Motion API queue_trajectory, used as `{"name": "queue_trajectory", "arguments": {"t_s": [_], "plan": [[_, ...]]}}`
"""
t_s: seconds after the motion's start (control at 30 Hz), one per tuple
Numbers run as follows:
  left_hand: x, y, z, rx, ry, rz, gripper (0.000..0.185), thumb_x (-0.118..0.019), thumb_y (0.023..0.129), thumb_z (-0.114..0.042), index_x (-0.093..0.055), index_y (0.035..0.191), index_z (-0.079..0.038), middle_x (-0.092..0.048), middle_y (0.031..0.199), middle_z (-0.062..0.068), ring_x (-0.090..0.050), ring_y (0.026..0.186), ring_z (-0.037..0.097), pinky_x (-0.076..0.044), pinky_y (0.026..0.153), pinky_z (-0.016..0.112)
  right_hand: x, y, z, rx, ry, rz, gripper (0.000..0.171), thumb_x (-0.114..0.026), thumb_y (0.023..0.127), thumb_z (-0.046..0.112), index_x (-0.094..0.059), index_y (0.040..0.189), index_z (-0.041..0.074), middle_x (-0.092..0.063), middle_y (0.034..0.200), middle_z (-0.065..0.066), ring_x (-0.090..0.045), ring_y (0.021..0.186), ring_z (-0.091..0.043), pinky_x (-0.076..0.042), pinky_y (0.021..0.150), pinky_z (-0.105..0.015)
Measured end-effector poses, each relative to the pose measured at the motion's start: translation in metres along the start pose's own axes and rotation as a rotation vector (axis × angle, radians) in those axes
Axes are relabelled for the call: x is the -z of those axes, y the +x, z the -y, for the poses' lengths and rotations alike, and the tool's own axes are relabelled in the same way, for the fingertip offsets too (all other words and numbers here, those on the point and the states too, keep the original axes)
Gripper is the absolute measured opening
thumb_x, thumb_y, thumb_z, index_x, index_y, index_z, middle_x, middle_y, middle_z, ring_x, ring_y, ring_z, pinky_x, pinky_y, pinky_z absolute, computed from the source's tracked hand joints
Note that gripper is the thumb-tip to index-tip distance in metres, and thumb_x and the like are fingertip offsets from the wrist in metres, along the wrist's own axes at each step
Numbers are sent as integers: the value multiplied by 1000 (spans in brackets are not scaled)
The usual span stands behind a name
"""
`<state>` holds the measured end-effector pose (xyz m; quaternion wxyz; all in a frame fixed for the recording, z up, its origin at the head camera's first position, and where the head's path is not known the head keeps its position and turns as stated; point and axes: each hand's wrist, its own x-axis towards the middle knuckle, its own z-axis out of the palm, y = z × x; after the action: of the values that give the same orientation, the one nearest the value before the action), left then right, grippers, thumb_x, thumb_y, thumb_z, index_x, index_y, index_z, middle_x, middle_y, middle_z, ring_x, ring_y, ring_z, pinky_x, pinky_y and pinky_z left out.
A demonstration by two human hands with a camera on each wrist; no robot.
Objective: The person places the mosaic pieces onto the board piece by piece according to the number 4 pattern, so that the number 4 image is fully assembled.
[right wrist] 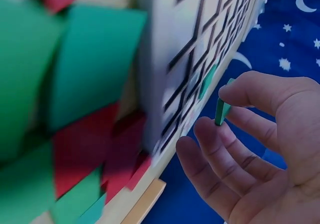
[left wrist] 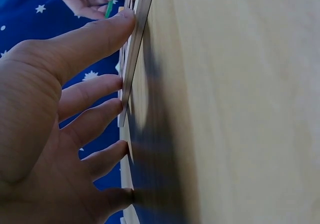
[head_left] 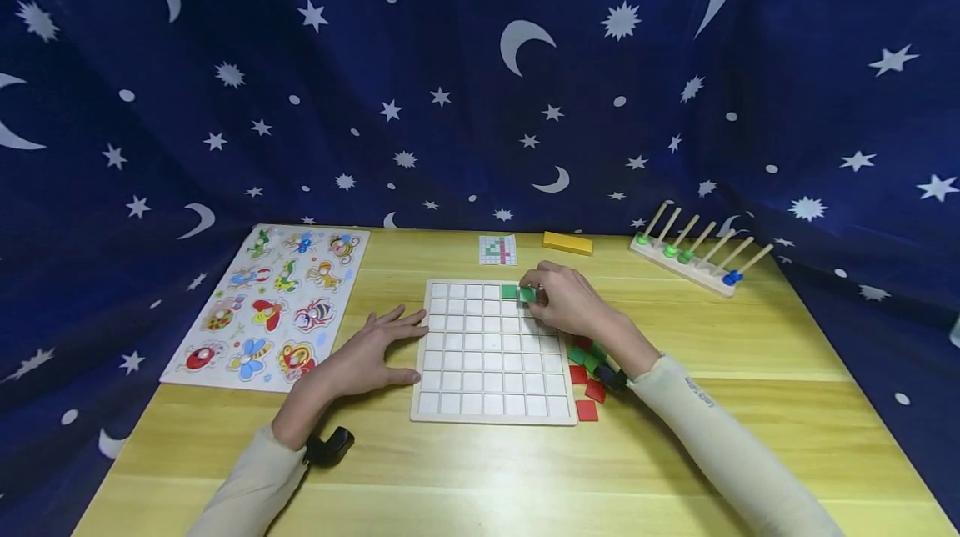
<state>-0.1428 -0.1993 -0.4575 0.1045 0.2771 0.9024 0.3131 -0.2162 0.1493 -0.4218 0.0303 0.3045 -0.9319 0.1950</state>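
Note:
A white grid board (head_left: 491, 420) with a pale wooden frame lies on the table. One green square tile (head_left: 509, 292) sits in its top row. Thumb and fingers of my right hand (head_left: 566, 299) pinch a second green tile (right wrist: 223, 109) over the top row, just right of the placed one. My left hand (head_left: 372, 355) has its fingers spread and relaxed, the tips at the board's left edge; in the left wrist view the thumb touches the board's side.
Loose red tiles (head_left: 587, 411) and green tiles lie heaped along the board's right side. Behind the board are a small pattern card (head_left: 498, 251) and a yellow block (head_left: 567, 243). An insect peg puzzle (head_left: 266, 303) lies left, a peg rack (head_left: 682, 264) back right.

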Motion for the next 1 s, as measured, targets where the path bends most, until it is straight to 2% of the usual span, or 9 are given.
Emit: {"name": "queue_trajectory", "arguments": {"t_s": [0.4,0.63,0.9,1.0], "plan": [[-1,-1,-1,13,-12,-5,71,-84,82,-32,-56,144,-11,-34,159,3,-18,149,37,-2,114,69,-12,15,25,68,35,45,21,-74,83,2,-74,103,8,-66,95,-3,-56,72,-14,-50,62,-31],[-1,0,-1,12,-18,-11,71,-84,82,-31,-56,144,-11,-34,159,3,-18,149,37,-2,115,68,-18,22,33,85,-1,64,24,-73,83,1,-75,106,6,-66,95,-5,-53,68,-13,-49,59,-29],[0,0,-2,10,-19,-5,71,-84,82,-31,-56,144,-11,-34,159,4,-18,149,39,-1,114,69,-23,27,38,80,-49,127,25,-71,80,-1,-75,102,9,-60,87,-2,-47,66,-14,-44,55,-29],[0,-1,-2,14,-25,-4,71,-84,82,-30,-56,143,-11,-34,159,4,-18,149,39,-1,114,69,-21,29,40,91,-35,143,17,-70,81,-4,-74,92,9,-55,79,-2,-40,66,-14,-37,54,-28]]}}
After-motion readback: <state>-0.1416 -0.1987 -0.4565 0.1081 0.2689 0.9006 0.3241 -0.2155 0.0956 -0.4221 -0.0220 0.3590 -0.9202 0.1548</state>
